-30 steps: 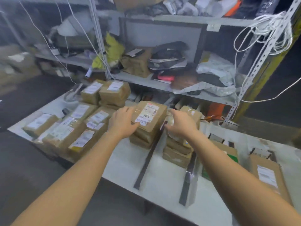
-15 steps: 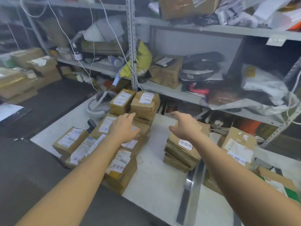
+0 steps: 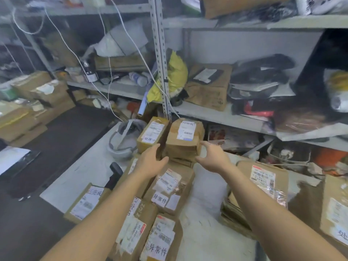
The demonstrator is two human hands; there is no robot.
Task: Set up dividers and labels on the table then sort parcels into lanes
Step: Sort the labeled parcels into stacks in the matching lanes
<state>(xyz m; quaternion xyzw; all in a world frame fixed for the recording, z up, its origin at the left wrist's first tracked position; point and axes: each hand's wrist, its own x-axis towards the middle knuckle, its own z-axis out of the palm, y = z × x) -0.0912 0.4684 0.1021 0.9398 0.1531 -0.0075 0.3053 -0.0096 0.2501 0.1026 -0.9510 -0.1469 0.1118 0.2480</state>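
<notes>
Left grip (image 3: 152,162), right grip (image 3: 213,159): fingers spread wide, holding nothing, flanking near end of brown parcel (image 3: 185,142); contact unclear. Parcel at far side of worktop (image 3: 205,223), touching second labelled parcel (image 3: 152,132) on its left.

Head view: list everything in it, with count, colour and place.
table: one, white, foreground.
left far parcel: one, brown, table's far end.
right far parcel: one, brown, beside it.
labelled parcels: at least four, brown, table's near left.
stacked parcels: one pile, brown, table's right.
rounded object: one, grey, left of the far parcels.
black object: one, black, table's left edge.
shelving: one unit, grey, behind the table.
yellow bag: one, yellow, on a shelf.
left hand: one, open, before the right far parcel.
right hand: one, open, at its right side.
</notes>
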